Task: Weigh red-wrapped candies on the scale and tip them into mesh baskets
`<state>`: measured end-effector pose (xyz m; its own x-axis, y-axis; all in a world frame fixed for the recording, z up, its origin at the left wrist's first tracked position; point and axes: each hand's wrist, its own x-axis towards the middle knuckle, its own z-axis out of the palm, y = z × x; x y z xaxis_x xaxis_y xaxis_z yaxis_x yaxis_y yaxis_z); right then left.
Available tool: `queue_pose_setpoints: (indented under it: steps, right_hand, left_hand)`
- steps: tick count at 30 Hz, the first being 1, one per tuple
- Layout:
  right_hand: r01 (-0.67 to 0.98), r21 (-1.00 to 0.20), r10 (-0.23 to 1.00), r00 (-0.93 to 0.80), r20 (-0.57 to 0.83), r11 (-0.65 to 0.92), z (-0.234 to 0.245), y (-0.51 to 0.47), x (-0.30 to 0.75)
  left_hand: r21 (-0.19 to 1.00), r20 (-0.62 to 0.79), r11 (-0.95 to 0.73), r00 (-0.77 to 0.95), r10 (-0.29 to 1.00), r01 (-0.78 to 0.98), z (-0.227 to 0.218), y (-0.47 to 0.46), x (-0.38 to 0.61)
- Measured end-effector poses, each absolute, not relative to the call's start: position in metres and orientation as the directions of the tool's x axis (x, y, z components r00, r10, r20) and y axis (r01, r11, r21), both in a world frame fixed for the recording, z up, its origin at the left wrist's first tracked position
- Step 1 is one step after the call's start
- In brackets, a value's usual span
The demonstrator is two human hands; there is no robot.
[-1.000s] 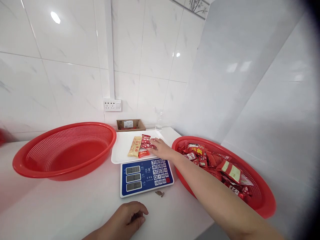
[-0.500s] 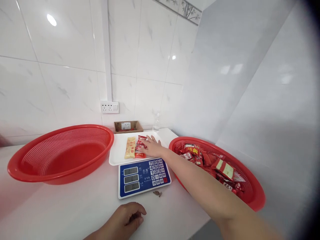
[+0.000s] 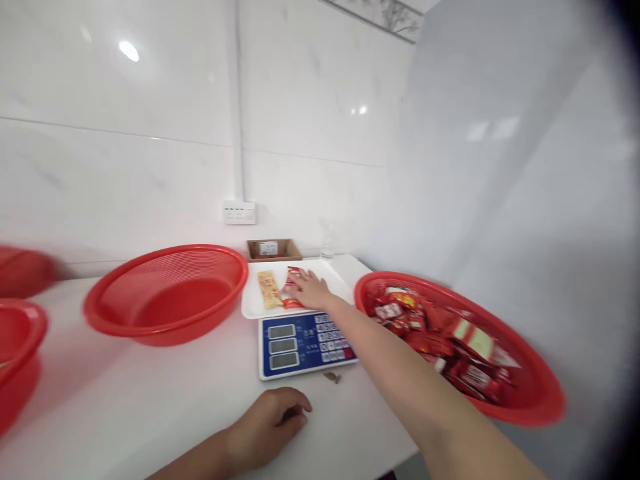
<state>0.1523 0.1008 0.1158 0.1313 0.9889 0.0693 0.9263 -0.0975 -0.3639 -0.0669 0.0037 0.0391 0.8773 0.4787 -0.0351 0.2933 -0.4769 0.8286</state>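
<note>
My right hand [image 3: 311, 291] lies over a red snack packet [image 3: 293, 303] on the white tray [image 3: 253, 305] of a scale, fingers spread and covering part of the packet. Beside it on the tray is a long yellow packet [image 3: 270, 289]. In front of the tray is the scale's blue panel [image 3: 307, 347], its number keys partly behind my right forearm. My left hand [image 3: 273, 423] rests on the white table below the scale, loosely curled with a gap between thumb and forefinger. Nothing shows in it. A small brown scrap [image 3: 332, 377] lies between this hand and the scale.
A red basket [image 3: 543, 393] full of red packets stands at the right. Left of the scale is a red colander [image 3: 165, 327]; another red basket [image 3: 23, 313] is cut off at the left edge. Behind the tray stand a cardboard box [image 3: 274, 249] and a clear bottle [image 3: 327, 247].
The view has swung left, so everything sits further right and more red baskets show at the left. My right hand stays over the red packet, and my left hand still rests on the table.
</note>
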Motion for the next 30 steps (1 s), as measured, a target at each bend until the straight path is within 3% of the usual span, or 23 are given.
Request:
queue_pose_setpoints:
  steps: [5,9,17,25,30]
  right_hand:
    - [0.866,-0.476,0.948,0.264,0.178,-0.152,0.116,0.107,0.157]
    - [0.854,-0.481,0.938,0.309,0.16,-0.199,0.113,0.103,0.154]
    - [0.982,-0.145,0.992,0.123,-0.004,-0.123,0.107,0.104,0.122]
    - [0.914,-0.362,0.976,0.212,0.037,-0.185,0.133,0.12,0.141]
    - [0.937,-0.281,0.975,0.222,0.018,-0.208,0.129,0.129,0.115]
  left_hand:
    - [0.827,0.04,-0.512,0.885,0.464,0.231,0.037,0.006,-0.07]
    - [0.823,0.022,-0.51,0.883,0.468,0.25,0.034,0.006,-0.072]
    - [0.823,0.052,-0.531,0.903,0.426,0.203,0.022,0.009,-0.07]
    - [0.807,0.012,-0.549,0.924,0.381,0.216,0.019,0.014,-0.067]
    - [0.77,0.06,-0.624,0.959,0.277,0.132,0.006,0.024,-0.059]
